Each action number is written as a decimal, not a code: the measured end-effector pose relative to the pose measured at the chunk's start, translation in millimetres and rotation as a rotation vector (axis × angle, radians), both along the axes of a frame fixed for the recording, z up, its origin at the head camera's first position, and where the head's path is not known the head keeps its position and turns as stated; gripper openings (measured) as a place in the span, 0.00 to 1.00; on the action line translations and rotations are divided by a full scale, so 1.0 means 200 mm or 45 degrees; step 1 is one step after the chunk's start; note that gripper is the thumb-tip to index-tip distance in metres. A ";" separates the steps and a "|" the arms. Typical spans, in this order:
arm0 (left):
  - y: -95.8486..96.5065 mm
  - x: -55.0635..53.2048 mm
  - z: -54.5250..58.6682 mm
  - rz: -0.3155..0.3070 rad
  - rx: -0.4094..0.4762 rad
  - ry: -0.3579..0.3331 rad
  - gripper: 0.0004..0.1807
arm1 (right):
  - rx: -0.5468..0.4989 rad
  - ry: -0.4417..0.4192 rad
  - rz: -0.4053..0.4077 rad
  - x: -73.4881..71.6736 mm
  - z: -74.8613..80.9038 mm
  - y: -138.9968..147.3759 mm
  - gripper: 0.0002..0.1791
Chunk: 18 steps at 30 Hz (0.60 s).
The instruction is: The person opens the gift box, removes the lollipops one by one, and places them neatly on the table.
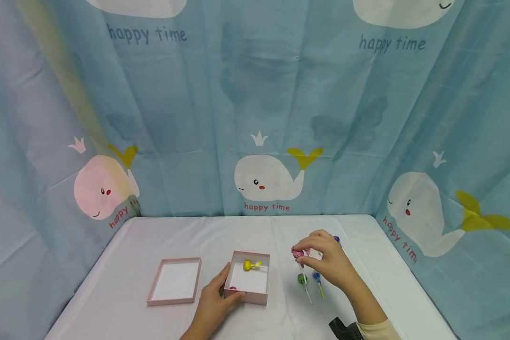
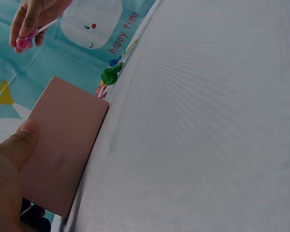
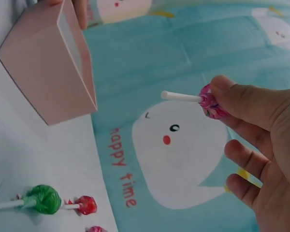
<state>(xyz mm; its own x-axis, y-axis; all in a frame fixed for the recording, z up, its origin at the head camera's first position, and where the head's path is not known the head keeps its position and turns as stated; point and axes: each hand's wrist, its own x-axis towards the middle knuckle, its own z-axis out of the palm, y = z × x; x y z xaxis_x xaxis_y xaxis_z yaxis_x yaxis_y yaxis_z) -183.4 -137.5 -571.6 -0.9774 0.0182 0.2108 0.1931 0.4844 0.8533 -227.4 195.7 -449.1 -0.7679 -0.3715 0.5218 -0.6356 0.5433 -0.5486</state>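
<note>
My left hand [image 1: 212, 302] grips a pink, open-topped box [image 1: 255, 297] at its left side, thumb on the near wall. Inside the box lie a yellow lollipop [image 1: 247, 265] and, by the near left corner, a small red piece [image 1: 233, 288], mostly hidden. Over the table to the right of the box, my right hand [image 1: 331, 262] pinches a pink-wrapped lollipop [image 3: 213, 104] by its candy end between thumb and index finger. Its white stick points out from the fingers. Below that hand are a green lollipop [image 1: 302, 278] and a blue lollipop [image 1: 316, 275].
A shallow pink lid [image 1: 173, 282] with a white inside lies left of the box. A red lollipop [image 3: 88, 205] is beside the green one in the right wrist view. Behind my right hand shows a purple candy [image 1: 336, 239]. A blue whale-print curtain [image 1: 187, 123] surrounds the white-covered table [image 1: 131, 264].
</note>
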 end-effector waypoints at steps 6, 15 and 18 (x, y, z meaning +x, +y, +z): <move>0.01 0.00 0.00 0.005 -0.005 -0.004 0.56 | -0.028 0.004 -0.037 0.03 -0.03 0.10 0.18; 0.00 0.00 0.00 -0.004 -0.002 0.006 0.56 | -0.048 -0.158 -0.166 0.05 -0.12 0.26 0.15; 0.00 0.00 0.00 0.003 0.003 0.005 0.55 | -0.045 -0.197 -0.196 0.03 -0.16 0.30 0.14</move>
<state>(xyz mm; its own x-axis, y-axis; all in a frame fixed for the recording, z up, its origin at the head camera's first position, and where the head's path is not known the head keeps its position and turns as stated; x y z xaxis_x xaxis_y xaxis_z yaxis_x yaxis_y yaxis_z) -183.0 -137.9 -572.5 -0.9765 0.0157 0.2147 0.1955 0.4826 0.8538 -220.6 256.5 -480.8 -0.8860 -0.2273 0.4042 -0.4535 0.6060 -0.6535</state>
